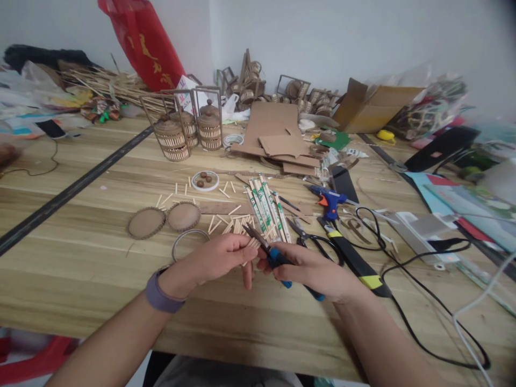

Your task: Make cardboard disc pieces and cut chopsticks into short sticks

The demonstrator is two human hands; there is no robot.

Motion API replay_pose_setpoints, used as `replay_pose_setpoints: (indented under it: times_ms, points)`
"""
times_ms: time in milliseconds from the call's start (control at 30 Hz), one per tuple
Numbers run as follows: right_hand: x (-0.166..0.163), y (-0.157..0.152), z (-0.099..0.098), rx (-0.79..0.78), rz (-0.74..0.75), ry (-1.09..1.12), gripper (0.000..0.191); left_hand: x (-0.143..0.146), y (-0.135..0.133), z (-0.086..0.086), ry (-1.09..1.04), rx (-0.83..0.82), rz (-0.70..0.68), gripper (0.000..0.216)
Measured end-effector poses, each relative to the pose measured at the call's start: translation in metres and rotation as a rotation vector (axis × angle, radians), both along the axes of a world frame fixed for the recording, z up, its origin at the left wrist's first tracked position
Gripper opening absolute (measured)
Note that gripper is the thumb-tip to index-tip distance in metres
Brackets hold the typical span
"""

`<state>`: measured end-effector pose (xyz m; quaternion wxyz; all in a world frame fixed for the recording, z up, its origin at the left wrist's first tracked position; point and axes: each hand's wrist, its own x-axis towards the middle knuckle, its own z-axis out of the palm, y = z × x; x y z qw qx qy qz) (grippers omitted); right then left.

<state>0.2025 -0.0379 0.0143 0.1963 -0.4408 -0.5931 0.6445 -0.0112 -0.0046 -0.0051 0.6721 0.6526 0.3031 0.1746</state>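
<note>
My left hand (223, 258), with a purple band at its wrist, pinches a few thin wooden sticks (253, 244) between thumb and fingers. Closed around a pair of blue-handled scissors (278, 259) is my right hand (308, 266); the blades lie right at the sticks, and I cannot tell whether they touch. Just beyond both hands is a loose pile of short cut sticks (237, 221). Paper-wrapped chopsticks (264, 204) lie behind it. To the left are two round cardboard discs (145, 223) with ridged rims and a ring (189, 236), partly hidden by my left hand.
On the right lie black-handled scissors (322, 242), a blue glue gun (330, 200), a black-and-yellow cutter (357, 263) and looping cables. A white lid (205, 181) holds brown beads. Farther back stand stick-walled lanterns (171, 140), cardboard sheets (270, 129) and an open box (371, 105).
</note>
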Motion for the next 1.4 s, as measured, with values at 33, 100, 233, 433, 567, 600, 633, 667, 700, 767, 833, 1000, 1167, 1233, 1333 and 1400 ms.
replay_pose_setpoints:
  times_ms: [33, 100, 233, 433, 567, 600, 633, 667, 700, 767, 833, 1000, 1167, 1233, 1333, 1400]
  points:
    - [-0.0002, -0.0001, -0.0001, -0.003, 0.0, 0.002, 0.02, 0.0, 0.0001, 0.0002, -0.002, -0.001, -0.006, 0.035]
    - [-0.0008, -0.0003, -0.0001, -0.014, -0.004, 0.013, 0.02, 0.0002, 0.0002, 0.0006, -0.004, -0.001, -0.011, 0.036]
    - [-0.0012, -0.0006, -0.0006, -0.041, -0.012, 0.024, 0.027, 0.0007, -0.0002, 0.0013, -0.018, -0.011, -0.002, 0.036]
    - [-0.0005, -0.0006, -0.0013, -0.042, -0.006, -0.001, 0.027, 0.001, -0.001, 0.0041, -0.031, -0.037, 0.008, 0.037]
    - [-0.0005, -0.0008, 0.0009, -0.04, -0.009, 0.009, 0.025, 0.0003, -0.001, 0.0032, -0.039, -0.053, -0.017, 0.035]
    - [-0.0004, -0.0008, 0.001, -0.039, -0.006, 0.014, 0.024, 0.0002, -0.0008, 0.0024, -0.043, -0.054, -0.023, 0.034]
    - [-0.0003, -0.0009, 0.0007, -0.038, -0.004, 0.016, 0.023, 0.0001, -0.0005, 0.0013, -0.046, -0.054, -0.031, 0.034]
    - [-0.0003, -0.001, 0.0002, -0.036, -0.003, 0.017, 0.023, 0.0001, -0.0001, 0.0002, -0.047, -0.052, -0.039, 0.034]
    - [-0.0002, -0.0011, -0.0007, -0.035, -0.002, 0.017, 0.024, 0.0002, 0.0003, -0.0008, -0.049, -0.05, -0.048, 0.034]
    - [-0.0004, -0.0011, -0.0027, -0.04, -0.001, 0.02, 0.025, 0.0005, 0.0011, -0.0024, -0.051, -0.049, -0.063, 0.035]
    - [-0.0011, -0.0011, -0.004, -0.045, -0.002, 0.021, 0.026, 0.0006, 0.0017, -0.0029, -0.053, -0.047, -0.067, 0.036]
    - [-0.0046, -0.001, -0.002, 0.001, -0.003, -0.043, 0.019, 0.0003, 0.0021, -0.0011, -0.029, -0.009, -0.048, 0.037]
    - [-0.006, -0.0011, -0.0006, 0.101, 0.031, -0.127, 0.014, 0.0001, 0.0028, -0.0013, -0.002, -0.001, -0.052, 0.04]
    - [-0.0058, -0.0017, -0.0004, 0.143, 0.04, -0.144, 0.016, 0.0002, 0.0024, -0.0015, 0.013, 0.017, -0.048, 0.039]
    - [-0.0053, -0.004, 0.0015, 0.226, 0.039, -0.19, 0.019, 0.0004, 0.0001, -0.0015, 0.055, 0.063, -0.036, 0.038]
    - [-0.0055, -0.0065, 0.0043, 0.302, 0.034, -0.27, 0.018, 0.0007, -0.0023, -0.0009, 0.083, 0.094, -0.026, 0.037]
